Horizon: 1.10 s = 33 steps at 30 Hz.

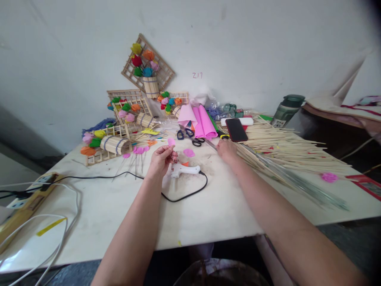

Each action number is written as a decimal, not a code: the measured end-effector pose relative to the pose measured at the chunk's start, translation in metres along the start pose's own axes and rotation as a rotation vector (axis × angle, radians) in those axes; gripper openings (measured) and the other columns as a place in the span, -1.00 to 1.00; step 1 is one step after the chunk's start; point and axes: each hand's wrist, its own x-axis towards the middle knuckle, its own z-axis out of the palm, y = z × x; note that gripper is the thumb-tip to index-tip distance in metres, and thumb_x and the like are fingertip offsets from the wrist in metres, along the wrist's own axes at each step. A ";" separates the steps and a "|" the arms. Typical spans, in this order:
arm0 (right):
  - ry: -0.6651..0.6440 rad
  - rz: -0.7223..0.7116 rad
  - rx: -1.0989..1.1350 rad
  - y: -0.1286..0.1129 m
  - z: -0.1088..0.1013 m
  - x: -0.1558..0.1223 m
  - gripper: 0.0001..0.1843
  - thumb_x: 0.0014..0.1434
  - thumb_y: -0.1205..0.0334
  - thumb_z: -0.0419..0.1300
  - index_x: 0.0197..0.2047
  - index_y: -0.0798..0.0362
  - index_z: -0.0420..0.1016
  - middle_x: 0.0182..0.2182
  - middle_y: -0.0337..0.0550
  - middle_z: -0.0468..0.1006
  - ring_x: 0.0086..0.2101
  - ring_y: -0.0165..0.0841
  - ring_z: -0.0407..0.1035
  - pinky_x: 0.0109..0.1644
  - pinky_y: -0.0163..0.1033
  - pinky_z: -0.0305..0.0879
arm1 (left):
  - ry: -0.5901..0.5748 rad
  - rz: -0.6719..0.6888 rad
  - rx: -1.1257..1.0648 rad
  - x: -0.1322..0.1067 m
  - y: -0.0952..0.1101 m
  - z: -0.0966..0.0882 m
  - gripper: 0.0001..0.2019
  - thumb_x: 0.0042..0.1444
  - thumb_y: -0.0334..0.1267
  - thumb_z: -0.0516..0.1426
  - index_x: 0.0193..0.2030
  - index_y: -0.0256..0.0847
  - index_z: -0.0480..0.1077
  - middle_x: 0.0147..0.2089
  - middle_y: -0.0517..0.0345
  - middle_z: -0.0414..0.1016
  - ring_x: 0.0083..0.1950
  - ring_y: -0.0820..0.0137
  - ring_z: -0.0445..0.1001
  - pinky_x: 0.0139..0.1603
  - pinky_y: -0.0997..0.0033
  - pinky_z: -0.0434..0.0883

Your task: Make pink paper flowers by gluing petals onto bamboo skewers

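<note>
My left hand [162,159] is closed in a pinch, with a pink paper petal [171,141] standing up at its fingertips. Just under that hand lies a white glue gun [187,170], its black cord looping toward me. A loose pink paper piece [188,153] rests on the table behind the glue gun. My right hand [226,151] reaches over the near end of the thin grey wires [285,180] and wooden sticks [276,139]. Its fingers are curled down, and what is in them is hidden. Pink petals on wire stems [139,150] lie left of my left hand.
Behind my hands are scissors [198,142], pink paper rolls [204,123], a phone [236,130] and a green bottle [288,110]. Stick frames with paper flowers [114,145] stand at the back left. A power strip [32,196] with cables occupies the left edge.
</note>
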 end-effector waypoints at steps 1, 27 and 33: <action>0.000 -0.011 -0.012 -0.001 0.000 0.000 -0.67 0.14 0.21 0.02 -0.12 0.22 0.44 -0.14 0.17 0.43 -0.10 -0.11 0.25 -0.12 -0.15 0.16 | -0.003 0.000 -0.002 0.000 0.000 0.000 -0.84 -0.17 -0.29 0.25 -0.45 -0.30 0.38 -0.60 0.17 0.42 -0.64 0.56 0.35 -0.71 0.66 0.19; -0.087 -0.177 -0.154 -0.011 -0.034 -0.015 -0.70 0.02 0.51 -0.01 -0.22 0.15 0.46 -0.23 0.10 0.49 -0.16 -0.17 0.36 -0.20 -0.21 0.20 | -0.007 0.043 -0.013 -0.003 0.003 -0.001 -0.79 -0.18 -0.26 0.26 -0.42 -0.32 0.38 -0.59 0.18 0.43 -0.62 0.56 0.36 -0.70 0.65 0.18; -0.192 -0.097 0.552 -0.006 -0.057 -0.025 -0.87 0.03 0.34 0.08 -0.36 0.12 0.46 -0.44 -0.11 0.47 -0.44 -0.40 0.34 -0.41 -0.36 0.14 | -0.043 0.076 -0.004 -0.004 0.002 0.003 -0.82 -0.13 -0.25 0.23 -0.43 -0.30 0.36 -0.58 0.18 0.43 -0.59 0.54 0.37 -0.65 0.61 0.19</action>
